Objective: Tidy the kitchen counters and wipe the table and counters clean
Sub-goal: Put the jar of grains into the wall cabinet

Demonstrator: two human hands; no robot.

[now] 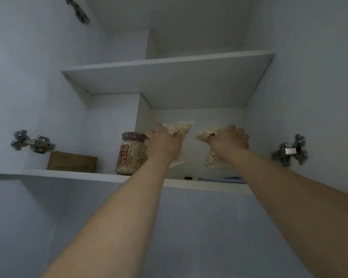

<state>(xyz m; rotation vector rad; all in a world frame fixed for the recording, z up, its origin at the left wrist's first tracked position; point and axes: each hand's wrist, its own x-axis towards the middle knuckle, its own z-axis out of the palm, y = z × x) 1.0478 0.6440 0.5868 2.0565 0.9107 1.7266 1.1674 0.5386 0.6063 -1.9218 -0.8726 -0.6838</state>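
Observation:
Both my arms reach up into an open white wall cabinet. My left hand [165,145] grips a clear bag of pale cereal [180,128] over the lower shelf [72,175]. My right hand [229,141] grips a second clear bag of the same cereal [206,134], just to the right of the first. Each bag bulges above its hand and hangs below it. A jar of cereal [131,154] with a dark lid stands on the shelf, touching or nearly touching my left hand's left side.
A brown cardboard box [72,162] sits on the lower shelf at the left. An upper shelf [165,81] spans the cabinet above. Metal door hinges [31,142] [289,151] stick out from both side walls. A small dark item [188,178] and something blue [225,179] lie at the shelf edge.

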